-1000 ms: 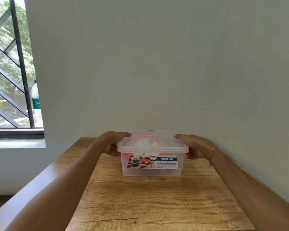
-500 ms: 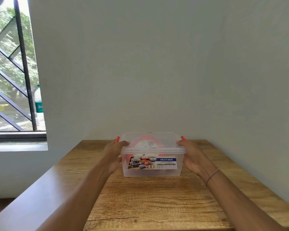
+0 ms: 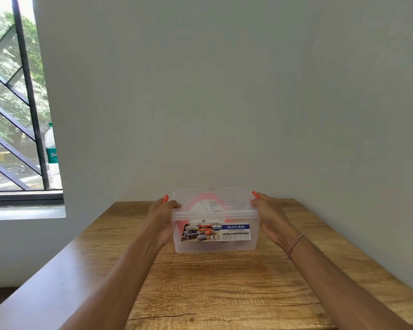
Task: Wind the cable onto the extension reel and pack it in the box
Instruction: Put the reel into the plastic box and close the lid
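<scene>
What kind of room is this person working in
Probably a plain room in a home or small office, though little shows. A wooden table stands against a bare pale wall, and a barred window with a bottle on its sill looks out on trees.

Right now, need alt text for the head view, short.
Two bare hands, left hand and right hand, grip the ends of a lidded clear plastic storage box on a wooden table. A red-and-white extension reel shows inside; orange latches stick up.
</scene>
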Tool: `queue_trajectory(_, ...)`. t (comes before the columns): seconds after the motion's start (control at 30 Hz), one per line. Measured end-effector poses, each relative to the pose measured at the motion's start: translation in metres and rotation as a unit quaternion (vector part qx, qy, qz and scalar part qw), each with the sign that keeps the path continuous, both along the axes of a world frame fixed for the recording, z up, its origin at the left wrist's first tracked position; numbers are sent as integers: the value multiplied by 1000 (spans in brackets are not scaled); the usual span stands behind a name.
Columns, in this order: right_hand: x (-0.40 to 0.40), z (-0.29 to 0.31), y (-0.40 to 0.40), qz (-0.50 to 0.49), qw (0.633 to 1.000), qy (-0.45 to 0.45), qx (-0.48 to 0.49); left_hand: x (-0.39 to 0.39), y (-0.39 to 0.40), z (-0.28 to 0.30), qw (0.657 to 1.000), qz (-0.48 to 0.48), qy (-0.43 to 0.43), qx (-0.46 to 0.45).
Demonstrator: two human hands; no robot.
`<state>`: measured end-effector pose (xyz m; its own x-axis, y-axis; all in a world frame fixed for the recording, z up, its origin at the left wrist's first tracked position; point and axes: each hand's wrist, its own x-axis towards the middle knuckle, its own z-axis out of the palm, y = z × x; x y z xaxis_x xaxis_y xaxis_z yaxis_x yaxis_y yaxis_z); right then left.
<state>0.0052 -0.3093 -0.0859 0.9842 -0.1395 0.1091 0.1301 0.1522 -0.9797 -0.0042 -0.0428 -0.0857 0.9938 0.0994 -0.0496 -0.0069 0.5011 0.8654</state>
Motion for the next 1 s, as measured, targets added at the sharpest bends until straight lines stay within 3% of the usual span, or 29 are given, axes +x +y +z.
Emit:
queue_trajectory(0.43, 2, -2, 0, -10, 1000, 1, -28, -4, -3, -4, 991, 5, -75, 107)
queue_trajectory(0.57, -4, -1, 1, -74, 990, -26, -118, -20, -3, 2, 973, -24, -73, 219)
queue_trajectory(0.67, -12, 1, 2, -209, 946, -97, -230, -27, 11, 9, 939, -113, -98, 308)
queue_trajectory(0.73, -20, 1, 2, -240, 903, -157, -319, -30, 16, 7, 912, -137, -122, 366)
queue_trajectory(0.87, -36, -14, 12, -141, 832, -178, -507, -25, 13, -1, 899, -79, -161, 399)
queue_trajectory(1.0, -31, -22, -8, -128, 812, -199, -534, -12, -1, -7, 870, -59, -200, 447)
